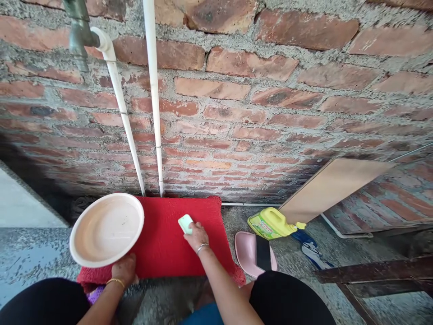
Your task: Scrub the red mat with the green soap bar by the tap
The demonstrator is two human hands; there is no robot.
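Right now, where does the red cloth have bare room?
Bare red cloth lies between the basin and the right hand holding a pale green bar, and right of that hand. Crowded: the cloth's left end, with basin and left hand.

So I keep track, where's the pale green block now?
In the head view, the pale green block is in the right hand, over the red cloth, to the right of the basin.

one head-worn camera (fairly near) looks forward and down at red cloth (pixel 162 243)
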